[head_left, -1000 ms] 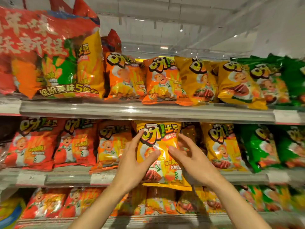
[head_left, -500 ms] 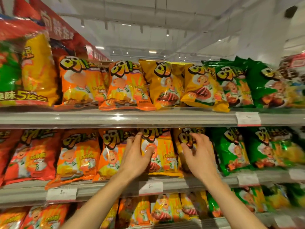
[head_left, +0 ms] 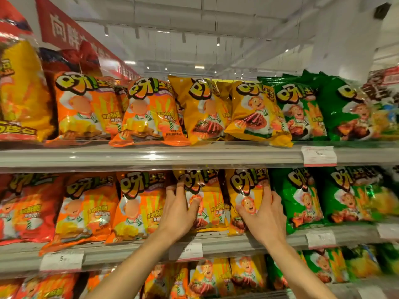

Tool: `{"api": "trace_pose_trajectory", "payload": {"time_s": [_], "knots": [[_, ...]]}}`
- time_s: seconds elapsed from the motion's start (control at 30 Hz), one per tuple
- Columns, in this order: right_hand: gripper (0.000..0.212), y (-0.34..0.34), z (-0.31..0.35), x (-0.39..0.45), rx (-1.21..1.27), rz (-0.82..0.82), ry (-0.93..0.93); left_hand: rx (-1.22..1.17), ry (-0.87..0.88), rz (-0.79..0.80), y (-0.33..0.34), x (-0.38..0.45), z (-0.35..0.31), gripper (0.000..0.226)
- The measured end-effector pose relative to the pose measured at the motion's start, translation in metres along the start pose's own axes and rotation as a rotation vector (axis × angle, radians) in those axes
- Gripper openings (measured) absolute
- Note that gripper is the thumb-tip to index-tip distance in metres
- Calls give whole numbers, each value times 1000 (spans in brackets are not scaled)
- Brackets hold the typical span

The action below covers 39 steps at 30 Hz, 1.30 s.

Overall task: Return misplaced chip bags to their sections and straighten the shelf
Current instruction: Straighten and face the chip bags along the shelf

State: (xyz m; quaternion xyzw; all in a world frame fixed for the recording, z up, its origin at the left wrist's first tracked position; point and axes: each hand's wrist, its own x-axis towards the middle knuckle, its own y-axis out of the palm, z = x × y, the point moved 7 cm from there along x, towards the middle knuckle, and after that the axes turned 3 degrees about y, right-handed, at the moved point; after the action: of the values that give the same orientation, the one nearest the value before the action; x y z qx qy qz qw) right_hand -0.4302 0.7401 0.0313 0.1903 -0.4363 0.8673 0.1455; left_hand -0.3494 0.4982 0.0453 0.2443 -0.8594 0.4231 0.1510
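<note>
The two yellow chip bags sat side by side on the middle shelf [head_left: 129, 249], in the yellow section between the orange bags [head_left: 138, 203] to the left and the green bags [head_left: 302, 199] to the right. Our left hand [head_left: 177, 214] lay flat on the left yellow bag [head_left: 211, 203], fingers [head_left: 180, 187] spread and pressing its left edge, thumb on its front. Our right hand [head_left: 264, 216] gripped the right yellow bag [head_left: 244, 190], fingers wrapped round its right edge and thumb across the printed cartoon chef.

We judged these bags light, puffed with air and soft, with slick, crinkly film that could slide out of a loose hold; the chips inside would crush if squeezed hard. The side seams or the flat top seal looked the safest places to take hold, with only gentle pressure on the front.

Each bag carried a large stylised Chinese logo ending in "土豆", and smaller Chinese lines we could not read with confidence. Price tags [head_left: 319, 155] on the shelf front edges showed a "5". The upper shelf [head_left: 216, 156] held the same orange, yellow and green run, and a red banner [head_left: 71, 33] with white Chinese characters hung at the upper left.
</note>
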Motion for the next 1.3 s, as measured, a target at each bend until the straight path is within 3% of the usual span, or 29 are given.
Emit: {"api": "trace_pose_trajectory", "payload": {"time_s": [0.27,0.43,0.6,0.8,1.07,1.2,1.3], "knots": [[100,6,-4,1,-31,50,-30,109,-23,117,14,4,9,75],[91,-12,16,-24,42,-36,-162,15,72,56,-12,-11,7,72],[86,0,46,-62,156,119,-211,-69,122,24,-46,-49,13,67],[74,23,98,-132,432,225,-268,-158,-2,-38,-88,-107,59,59],[79,64,168,-208,467,367,-193,-285,-93,-106,-152,-153,151,55],[84,93,209,-249,519,376,-27,-411,-107,-90,-198,-162,217,55],[90,118,247,-286,600,362,144,-370,-93,-83,-242,-174,272,56]]}}
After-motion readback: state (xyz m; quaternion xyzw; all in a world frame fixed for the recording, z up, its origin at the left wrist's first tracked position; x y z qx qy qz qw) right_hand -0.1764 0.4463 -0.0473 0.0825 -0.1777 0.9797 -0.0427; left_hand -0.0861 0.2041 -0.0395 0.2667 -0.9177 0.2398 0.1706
